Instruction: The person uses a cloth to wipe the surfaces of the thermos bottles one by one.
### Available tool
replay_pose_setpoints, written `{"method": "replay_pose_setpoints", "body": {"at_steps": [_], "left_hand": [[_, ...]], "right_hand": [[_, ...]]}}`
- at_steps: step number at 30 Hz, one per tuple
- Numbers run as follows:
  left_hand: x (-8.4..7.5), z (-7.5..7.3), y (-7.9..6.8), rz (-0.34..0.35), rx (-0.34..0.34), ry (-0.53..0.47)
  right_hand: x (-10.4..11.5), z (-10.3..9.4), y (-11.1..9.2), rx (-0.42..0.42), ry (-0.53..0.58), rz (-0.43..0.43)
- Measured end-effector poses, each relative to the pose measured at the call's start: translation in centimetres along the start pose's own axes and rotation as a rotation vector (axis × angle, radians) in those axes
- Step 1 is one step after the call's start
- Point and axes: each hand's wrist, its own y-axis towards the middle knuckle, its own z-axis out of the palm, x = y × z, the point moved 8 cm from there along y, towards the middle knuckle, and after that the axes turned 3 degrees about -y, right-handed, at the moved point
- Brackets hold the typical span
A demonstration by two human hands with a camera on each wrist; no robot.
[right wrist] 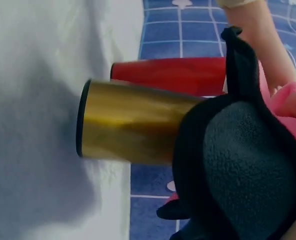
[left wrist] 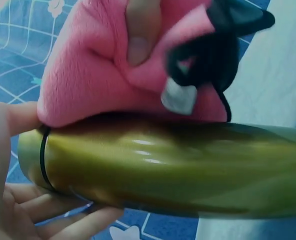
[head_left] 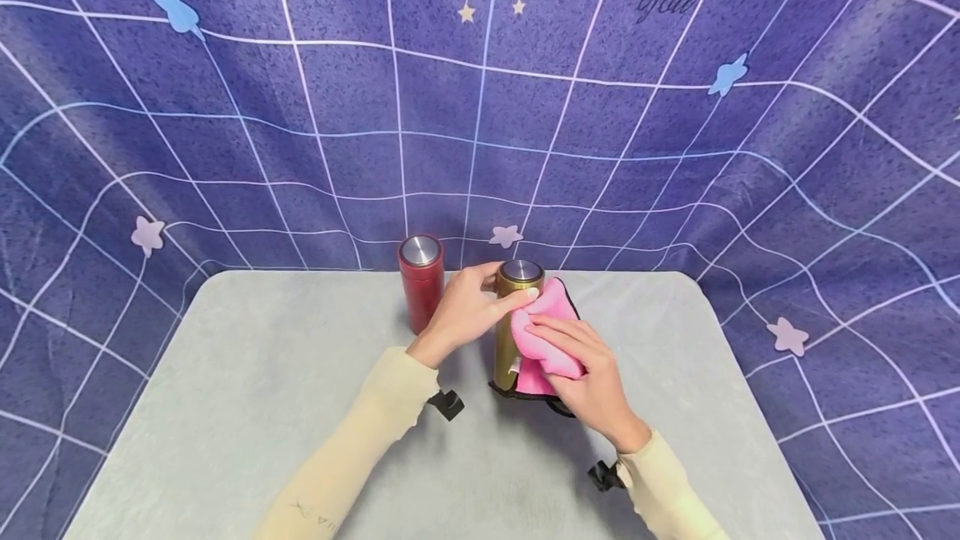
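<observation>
A gold thermos bottle (head_left: pixel 506 357) with a silver-topped lid (head_left: pixel 521 270) stands upright on the table. My left hand (head_left: pixel 471 305) grips it near the top, thumb across the front and fingers behind. In my right hand (head_left: pixel 594 369) is a fluffy pink cloth (head_left: pixel 551 345) with black edging, bunched against the bottle's right side. The left wrist view shows the cloth lying along the gold bottle (left wrist: pixel 163 167), with a small white tag (left wrist: pixel 179 96) on it. Seen from the right wrist, the cloth's dark grey face (right wrist: pixel 248 155) hides the bottle's upper part.
A red thermos bottle (head_left: pixel 422 294) with a silver lid stands just left of the gold one, behind my left wrist. The grey-white table (head_left: pixel 262 407) ends at a purple-blue curtain (head_left: pixel 435 157) with grid lines and stars. Black straps (head_left: pixel 447 404) hang at both wrists.
</observation>
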Motion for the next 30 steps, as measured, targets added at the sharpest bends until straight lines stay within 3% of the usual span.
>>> {"method": "replay_pose_setpoints", "body": {"at_steps": [7, 15, 25, 30], "left_hand": [[0.3, -0.6, -0.2, 0.026, -0.026, -0.09], [0.6, -1.1, -0.7, 0.042, -0.058, -0.097], [0.0, -0.5, -1.2, 0.093, 0.012, -0.157], [-0.4, -0.4, -1.6, 0.146, 0.018, -0.151]], "right_hand": [[-0.8, -0.8, -0.1, -0.022, 0.089, 0.137], [-4.0, -1.5, -1.8, -0.072, 0.228, 0.321], [-7.3, -3.0, -2.6, -0.232, 0.318, 0.585], [-8.5, -2.7, -1.5, -0.207, 0.422, 0.639]]}}
